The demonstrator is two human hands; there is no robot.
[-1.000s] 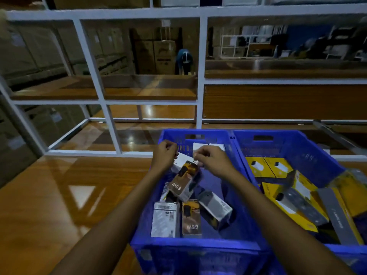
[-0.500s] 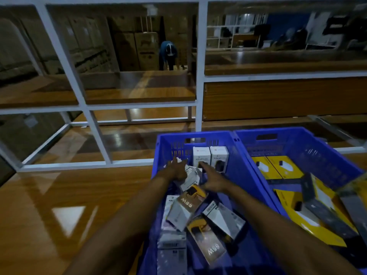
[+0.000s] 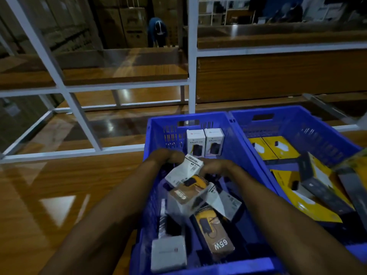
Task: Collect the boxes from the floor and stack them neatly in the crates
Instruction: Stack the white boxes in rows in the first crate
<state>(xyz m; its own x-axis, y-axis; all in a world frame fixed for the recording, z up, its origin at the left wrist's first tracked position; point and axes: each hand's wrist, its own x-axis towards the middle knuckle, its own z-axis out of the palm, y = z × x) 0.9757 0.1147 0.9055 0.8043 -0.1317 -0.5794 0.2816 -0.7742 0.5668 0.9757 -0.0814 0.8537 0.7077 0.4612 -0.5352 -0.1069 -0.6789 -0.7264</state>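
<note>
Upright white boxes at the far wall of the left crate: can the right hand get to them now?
Probably yes: the upright boxes stand just beyond the right hand, nothing between, crate open on top. But that hand seems to hold a tilted box, which it must drop first.

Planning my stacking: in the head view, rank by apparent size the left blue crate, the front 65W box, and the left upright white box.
1. left blue crate
2. front 65W box
3. left upright white box; farthest from camera, so true size unsure.
</note>
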